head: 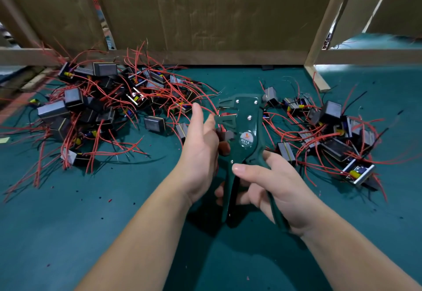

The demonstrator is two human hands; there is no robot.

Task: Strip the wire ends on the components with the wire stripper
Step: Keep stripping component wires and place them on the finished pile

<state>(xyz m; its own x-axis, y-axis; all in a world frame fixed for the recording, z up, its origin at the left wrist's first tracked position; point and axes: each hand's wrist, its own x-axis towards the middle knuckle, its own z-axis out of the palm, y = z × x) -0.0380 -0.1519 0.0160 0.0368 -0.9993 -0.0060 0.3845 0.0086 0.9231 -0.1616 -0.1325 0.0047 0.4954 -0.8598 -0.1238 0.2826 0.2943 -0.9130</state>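
A dark green wire stripper (pixel 247 130) stands upright over the middle of the green mat, jaws pointing left. My right hand (pixel 274 188) grips its two handles, thumb laid across the front. My left hand (pixel 201 149) is just left of the jaws and holds a small grey component (pixel 228 135), mostly hidden behind the palm. A red wire (pixel 213 113) from it reaches into the jaws. A big pile of black and grey components with red wires (pixel 102 108) lies at the left. A smaller pile (pixel 331 135) lies at the right.
The green mat (pixel 91 222) carries small bits of red and black insulation. A cardboard wall (pixel 205 12) and a wooden frame rail (pixel 205 57) close off the back. A wooden post (pixel 319 39) stands at the back right.
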